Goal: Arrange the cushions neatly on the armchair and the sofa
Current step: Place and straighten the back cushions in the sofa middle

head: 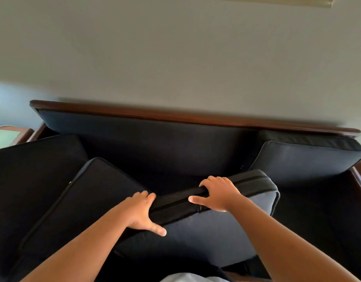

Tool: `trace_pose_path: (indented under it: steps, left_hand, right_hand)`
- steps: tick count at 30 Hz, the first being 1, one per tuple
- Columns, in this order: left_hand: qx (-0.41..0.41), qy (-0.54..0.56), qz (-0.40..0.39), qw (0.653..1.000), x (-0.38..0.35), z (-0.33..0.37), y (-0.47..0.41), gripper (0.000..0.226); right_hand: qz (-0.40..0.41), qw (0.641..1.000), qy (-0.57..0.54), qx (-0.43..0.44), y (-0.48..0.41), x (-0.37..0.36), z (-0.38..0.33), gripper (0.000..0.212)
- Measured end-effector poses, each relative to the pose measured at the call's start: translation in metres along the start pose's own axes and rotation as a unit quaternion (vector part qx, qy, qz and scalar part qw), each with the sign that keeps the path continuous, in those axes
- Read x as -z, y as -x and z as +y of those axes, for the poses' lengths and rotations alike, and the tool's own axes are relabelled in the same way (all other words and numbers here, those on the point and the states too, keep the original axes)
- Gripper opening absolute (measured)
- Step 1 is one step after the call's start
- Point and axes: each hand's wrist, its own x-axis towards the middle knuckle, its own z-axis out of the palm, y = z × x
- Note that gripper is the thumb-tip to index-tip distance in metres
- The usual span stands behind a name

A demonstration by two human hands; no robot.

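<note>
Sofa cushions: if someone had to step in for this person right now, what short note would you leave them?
Left hand: grips the zippered top edge of the middle cushion, thumb on its front face.
Right hand: grips the same edge, further right.
The middle cushion stands tilted on the sofa, not yet against the backrest.
The slanted cushion leans askew just to its left.
The right cushion sits against the back at the right end and looks placed.
Left to do: seat the middle cushion and straighten the slanted one. The armchair is not in view.
</note>
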Motion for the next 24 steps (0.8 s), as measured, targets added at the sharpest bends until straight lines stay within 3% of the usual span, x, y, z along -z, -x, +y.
trace_pose_path:
  steps: [3, 6, 9, 11, 15, 24]
  left_hand:
    - [-0.012, 0.039, 0.026, 0.999, -0.002, 0.030, -0.010, 0.136]
    - [-0.015, 0.031, 0.038, 0.999, -0.003, 0.049, -0.021, 0.134]
    - [-0.008, 0.017, 0.034, 0.999, 0.001, 0.049, -0.027, 0.135]
    - [-0.008, 0.009, 0.026, 1.000, 0.003, 0.048, -0.029, 0.133]
    - [-0.014, -0.011, 0.022, 1.000, 0.005, 0.048, -0.034, 0.130]
    - [-0.004, -0.039, 0.040, 0.998, 0.019, 0.037, -0.032, 0.113]
  right_hand:
    - [0.004, 0.999, 0.020, -0.041, -0.009, 0.012, 0.020, 0.090]
    - [0.004, 0.990, 0.019, -0.143, -0.010, 0.030, 0.067, 0.081]
    - [-0.008, 0.968, -0.108, -0.226, -0.003, 0.045, 0.122, 0.062]
    - [-0.014, 0.949, -0.226, -0.219, 0.003, 0.048, 0.145, 0.055]
    - [0.002, 0.922, -0.325, -0.209, 0.012, 0.040, 0.153, 0.052]
    - [0.021, 0.895, -0.378, -0.235, -0.005, 0.042, 0.140, 0.052]
